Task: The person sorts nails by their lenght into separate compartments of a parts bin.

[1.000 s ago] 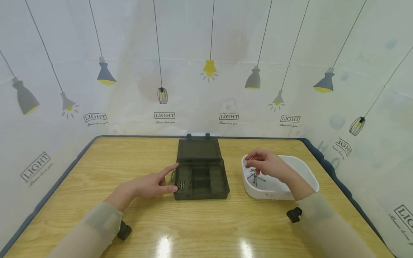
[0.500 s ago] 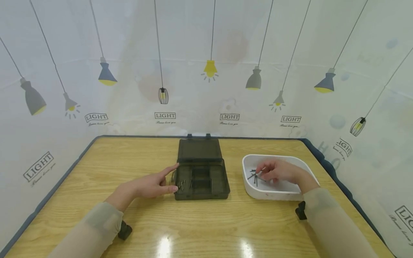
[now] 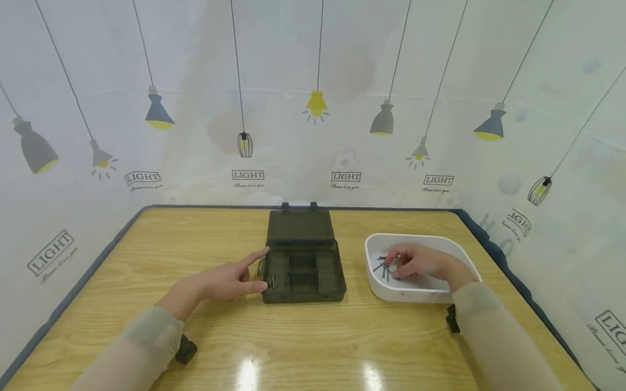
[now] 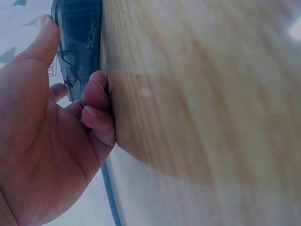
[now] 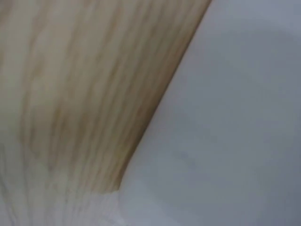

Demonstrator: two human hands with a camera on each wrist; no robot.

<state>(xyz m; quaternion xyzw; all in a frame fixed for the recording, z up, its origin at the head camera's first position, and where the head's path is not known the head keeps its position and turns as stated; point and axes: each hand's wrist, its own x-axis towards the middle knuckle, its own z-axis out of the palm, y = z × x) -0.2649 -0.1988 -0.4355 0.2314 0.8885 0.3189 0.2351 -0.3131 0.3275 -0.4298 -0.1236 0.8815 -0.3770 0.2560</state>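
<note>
Wood tbl, lamp-print wall behind. L hand — thumb & index spread apart, tips at L side of open dark box, other fingers loosely bent. R hand reaches into white tray, fingers bent by loose nails; can't tell if pinching any. More nails in box's L compartment. Tray wall blocks R wrist view.

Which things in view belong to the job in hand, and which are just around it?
Apparently in the job:
open dark translucent plastic box
rounded white tray
thin grey metal fasteners, in both
left hand, at the box
right hand, in the tray

Just around:
light-brown wooden table
white backdrop printed with hanging lamps
small black wrist devices
</note>
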